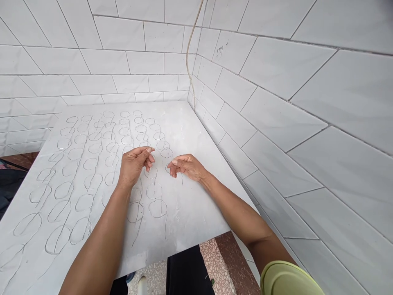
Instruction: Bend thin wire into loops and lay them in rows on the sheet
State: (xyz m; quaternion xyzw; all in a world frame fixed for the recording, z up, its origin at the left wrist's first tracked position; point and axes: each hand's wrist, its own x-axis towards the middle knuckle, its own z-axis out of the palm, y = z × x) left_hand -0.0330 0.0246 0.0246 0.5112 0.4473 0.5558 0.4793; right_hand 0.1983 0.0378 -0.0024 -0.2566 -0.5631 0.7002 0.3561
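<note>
White slab (196, 209) lies against a wall of white tiles (276, 78), and many thin wire loops (150, 172) are set on it in long rows, most of them with a short tail. The left hand (134, 164) is above the middle of the rows, with the fingers bent and the thumb close to the fingertips, so the grip is half closed. The right hand (186, 167) is a little apart from it, with the fingers loosely curved and more open. I can see no wire held in either hand, but a very thin piece could be hidden, so I cannot fully tell. Both hands are just over the loops, and the nearest loop lies between them, a bit below the fingertips. For good work here, the fingers should stay light and off the nearby loops, so the rows are not pushed. A pale cable (189, 61) hangs down in the corner, and a green sleeve (287, 280) shows at the lower right edge.
</note>
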